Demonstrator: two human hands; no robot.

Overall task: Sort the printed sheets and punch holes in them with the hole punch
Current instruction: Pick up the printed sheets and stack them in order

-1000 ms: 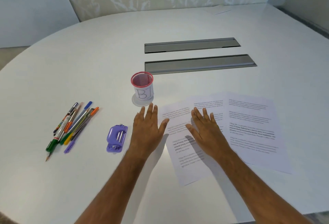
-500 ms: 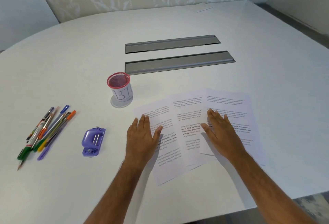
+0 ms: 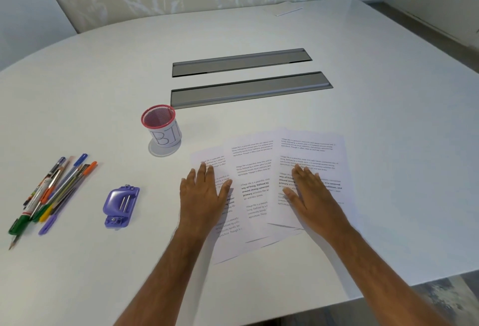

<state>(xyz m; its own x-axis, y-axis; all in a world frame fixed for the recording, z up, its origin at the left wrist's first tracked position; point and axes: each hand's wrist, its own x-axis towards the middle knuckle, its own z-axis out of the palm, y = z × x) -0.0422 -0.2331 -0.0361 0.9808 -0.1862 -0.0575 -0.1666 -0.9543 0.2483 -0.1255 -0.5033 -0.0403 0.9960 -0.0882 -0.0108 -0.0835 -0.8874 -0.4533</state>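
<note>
Three printed sheets (image 3: 255,170) lie fanned and overlapping on the white table (image 3: 388,144). My left hand (image 3: 203,195) rests flat with straight fingers on the leftmost sheet. The palm of my right hand (image 3: 308,191) lies flat on the rightmost sheet (image 3: 318,149). A purple hole punch (image 3: 120,206) sits on the table to the left of my left hand, apart from it.
A red mesh pen cup (image 3: 162,127) labelled in marker stands behind the sheets to the left. Several pens and pencils (image 3: 51,191) lie in a heap at the far left. Two grey cable trays (image 3: 248,77) are set into the table's middle. The table's edge runs near right.
The sheets have drawn closer together, overlapping more. My right hand has shifted right onto the rightmost sheet, and my left hand now lies on the leftmost sheet.
</note>
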